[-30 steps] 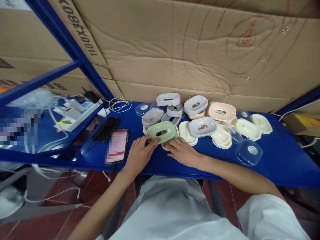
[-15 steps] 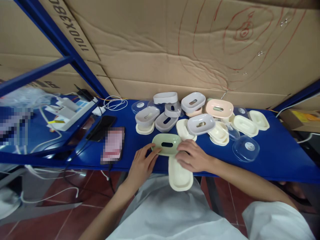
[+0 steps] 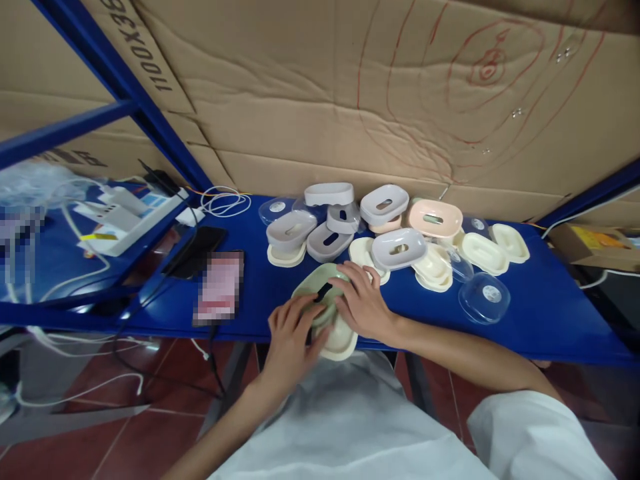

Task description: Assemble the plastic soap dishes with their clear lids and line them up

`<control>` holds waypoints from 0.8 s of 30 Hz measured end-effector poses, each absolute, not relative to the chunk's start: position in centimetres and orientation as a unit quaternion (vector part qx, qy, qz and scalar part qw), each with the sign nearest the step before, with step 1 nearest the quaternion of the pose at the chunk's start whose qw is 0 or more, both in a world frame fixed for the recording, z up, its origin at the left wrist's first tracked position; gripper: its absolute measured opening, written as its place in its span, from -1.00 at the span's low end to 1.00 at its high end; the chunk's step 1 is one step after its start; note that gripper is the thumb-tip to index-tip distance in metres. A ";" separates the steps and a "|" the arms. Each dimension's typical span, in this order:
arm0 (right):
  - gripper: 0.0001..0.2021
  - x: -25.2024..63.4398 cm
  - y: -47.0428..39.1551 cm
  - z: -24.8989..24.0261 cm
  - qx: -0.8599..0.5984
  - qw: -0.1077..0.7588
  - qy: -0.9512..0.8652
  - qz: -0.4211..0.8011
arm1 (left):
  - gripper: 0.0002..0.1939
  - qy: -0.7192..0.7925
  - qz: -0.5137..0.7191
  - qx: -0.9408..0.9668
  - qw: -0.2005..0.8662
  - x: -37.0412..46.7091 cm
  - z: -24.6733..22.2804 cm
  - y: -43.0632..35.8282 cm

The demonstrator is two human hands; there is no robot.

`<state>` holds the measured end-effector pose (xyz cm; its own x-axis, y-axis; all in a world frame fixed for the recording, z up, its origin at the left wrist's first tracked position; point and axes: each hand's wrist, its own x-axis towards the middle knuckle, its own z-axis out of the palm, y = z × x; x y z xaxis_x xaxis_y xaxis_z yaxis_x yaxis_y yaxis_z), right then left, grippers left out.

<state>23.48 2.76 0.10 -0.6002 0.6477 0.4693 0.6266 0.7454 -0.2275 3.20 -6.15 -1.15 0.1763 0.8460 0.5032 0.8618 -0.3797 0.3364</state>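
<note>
A pale green oval dish with a dark slot (image 3: 327, 291) is tilted at the table's front edge, between my two hands. Gripping its lower left side is my left hand (image 3: 293, 337), fingers bent over the rim. My right hand (image 3: 367, 307) wraps its right side with curled fingers. Partly beneath the green dish lies a cream oval tray (image 3: 339, 345), which sticks out over the front edge towards my lap. My left thumb is near this tray; whether it touches is unclear. The fingers hide part of both pieces.
Behind my hands stand several grey slotted dishes (image 3: 399, 249), a peach one (image 3: 435, 219), cream trays (image 3: 484, 253) and clear lids (image 3: 484, 298). To the left lie a phone (image 3: 220, 287), cables and a white power strip (image 3: 135, 223). Cardboard (image 3: 300, 100) walls the back.
The green dish has turned and shifted left, now tilted over the cream tray. That tray has moved up and left with it. My right hand has slid left onto the dish's upper right edge.
</note>
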 end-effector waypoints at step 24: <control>-0.63 26.0 5.6 0.6 -0.151 0.161 -0.975 0.016 | -0.60 -0.545 -0.283 -0.787 0.052 1.4 -1.6 -6.1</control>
